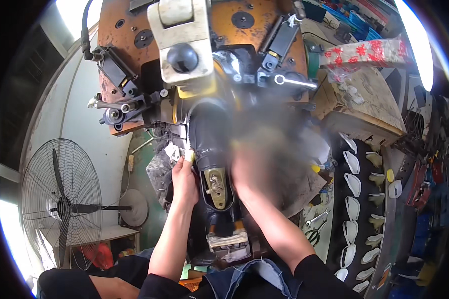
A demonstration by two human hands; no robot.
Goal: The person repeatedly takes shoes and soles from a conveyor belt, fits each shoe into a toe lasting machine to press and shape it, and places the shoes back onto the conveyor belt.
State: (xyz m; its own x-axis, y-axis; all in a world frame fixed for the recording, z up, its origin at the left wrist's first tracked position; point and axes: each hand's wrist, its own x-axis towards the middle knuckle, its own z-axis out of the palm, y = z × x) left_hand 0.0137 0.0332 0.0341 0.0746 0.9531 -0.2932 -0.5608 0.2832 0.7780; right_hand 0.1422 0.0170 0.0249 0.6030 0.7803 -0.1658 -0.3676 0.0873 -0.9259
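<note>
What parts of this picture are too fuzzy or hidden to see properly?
- Right hand: head view, smeared by motion blur; fingers and grip cannot be made out.
- Toe of the black leather shoe: hidden inside the rusty orange machine.
- Left hand: its fingertips are tucked against the shoe's side, so contact is unclear.
- Grey standing fan: its base is hidden behind the person's dark sleeve.

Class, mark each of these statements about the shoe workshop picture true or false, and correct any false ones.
1. The left hand touches the black shoe. True.
2. The shoe lies flat on the floor. False: it is mounted in the orange machine.
3. A standing fan is at the person's left. True.
4. The right hand is sharply in focus. False: it is blurred.
5. The rack at the right holds bottles. False: it holds white and pale shoe parts.
</note>
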